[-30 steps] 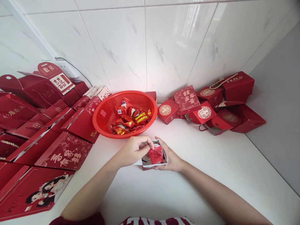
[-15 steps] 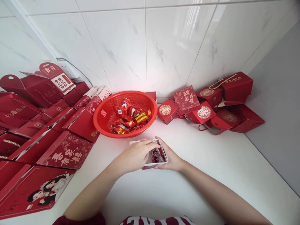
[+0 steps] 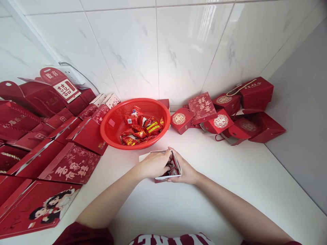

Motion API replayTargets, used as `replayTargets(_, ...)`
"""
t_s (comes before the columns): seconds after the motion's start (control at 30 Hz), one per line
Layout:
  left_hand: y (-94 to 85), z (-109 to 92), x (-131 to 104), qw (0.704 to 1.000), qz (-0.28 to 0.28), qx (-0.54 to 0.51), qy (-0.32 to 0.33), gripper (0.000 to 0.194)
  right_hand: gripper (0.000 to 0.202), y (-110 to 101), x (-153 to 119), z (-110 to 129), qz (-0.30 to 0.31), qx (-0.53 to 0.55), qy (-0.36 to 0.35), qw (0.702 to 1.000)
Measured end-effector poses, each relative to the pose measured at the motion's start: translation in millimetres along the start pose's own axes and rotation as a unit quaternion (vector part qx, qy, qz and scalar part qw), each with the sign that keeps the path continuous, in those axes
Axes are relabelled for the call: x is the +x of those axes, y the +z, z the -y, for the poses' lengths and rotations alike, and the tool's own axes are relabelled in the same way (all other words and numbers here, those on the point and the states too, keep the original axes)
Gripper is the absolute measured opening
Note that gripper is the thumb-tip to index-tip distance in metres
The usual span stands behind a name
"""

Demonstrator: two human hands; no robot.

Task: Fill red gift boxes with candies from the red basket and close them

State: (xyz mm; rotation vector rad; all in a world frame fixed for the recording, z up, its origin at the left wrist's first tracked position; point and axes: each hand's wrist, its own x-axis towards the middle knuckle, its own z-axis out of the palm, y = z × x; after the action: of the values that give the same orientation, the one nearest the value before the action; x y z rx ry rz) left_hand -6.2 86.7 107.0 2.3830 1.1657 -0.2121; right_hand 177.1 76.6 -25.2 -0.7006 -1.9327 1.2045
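Observation:
In front of the red basket [image 3: 103,132], a small open gift box [image 3: 168,177] with white inner edges and a red outside is held low over the white tabletop. My right hand [image 3: 187,170] wraps round its right side. My left hand [image 3: 155,165] reaches over the box from the left, its fingers bent down inside the opening. The left fingertips are partly hidden, and what they hold cannot be made out. Red and dark printed contents show beside them. Several red-wrapped snack packets [image 3: 138,131] lie in the basket, apart from both hands.
Many red gift boxes [image 3: 74,163] stand in rows along the left. More red boxes [image 3: 201,108] are piled at the back right against the tiled wall [image 3: 184,51]. A grey panel [image 3: 304,119] bounds the right side. A wall socket [image 3: 74,75] with a cable is at the back left.
My left fingers have dipped from the box's rim down into its opening and bent more. The box is slightly tilted. My right hand keeps its hold on the box.

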Motion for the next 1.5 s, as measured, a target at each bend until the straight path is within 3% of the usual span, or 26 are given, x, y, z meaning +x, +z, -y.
replayTargets(0.1, 3.3, -2.7, 3.3, 0.999, 0.002, 0.032, -0.012, 0.032, 0.123, -0.6, -1.2, 0.1, -0.007, -0.017, 0.001, 1.0)
replayTargets(0.23, 6.8, -3.6, 7.4, 0.998, 0.005, 0.06, -0.015, 0.012, 0.124, -1.1, -1.6, 1.6, -0.009, -0.051, 0.001, 0.999)
replayTargets(0.4, 6.0, 0.2, 10.1, 0.996, -0.031, 0.08, -0.008, 0.015, 0.124, -0.7, 0.5, 4.1, -0.011, -0.047, 0.01, 0.999)
replayTargets(0.73, -34.0, -24.2, -37.3, 0.973, -0.145, 0.17, -0.066, 0.017, 0.122, -2.0, 2.2, 7.0, -0.019, -0.066, 0.002, 0.998)
replayTargets(0.83, -32.1, -25.9, -35.0, 0.982, -0.118, 0.136, -0.048, 0.019, 0.121, -2.3, 2.1, 6.5, -0.016, -0.065, 0.006, 0.998)
replayTargets(1.0, -15.6, -15.6, -7.0, 0.995, 0.001, 0.099, -0.015, 0.02, 0.12, -2.5, 2.4, 6.8, -0.013, -0.076, -0.003, 0.997)
replayTargets(1.17, -7.5, -11.8, 9.9, 0.994, 0.049, 0.092, -0.026, 0.022, 0.121, -0.8, 2.0, 6.0, -0.016, -0.067, -0.007, 0.998)
replayTargets(1.27, -24.4, -16.0, -3.1, 0.995, 0.06, 0.074, -0.013, 0.024, 0.121, 0.4, 2.7, 5.2, -0.016, -0.068, -0.014, 0.997)
replayTargets(1.37, -61.0, -8.2, -18.8, 0.999, 0.013, 0.019, 0.036, 0.033, 0.12, 0.8, 3.2, 5.3, -0.017, -0.067, -0.031, 0.997)
replayTargets(1.43, -90.4, 12.0, -19.3, 0.998, -0.061, -0.015, 0.021, 0.035, 0.119, 0.8, 2.9, 6.3, -0.017, -0.071, -0.026, 0.997)
replayTargets(1.5, -117.0, 43.5, -7.5, 0.99, -0.134, -0.008, -0.052, 0.033, 0.12, 0.5, 2.1, 7.7, -0.016, -0.079, -0.008, 0.997)
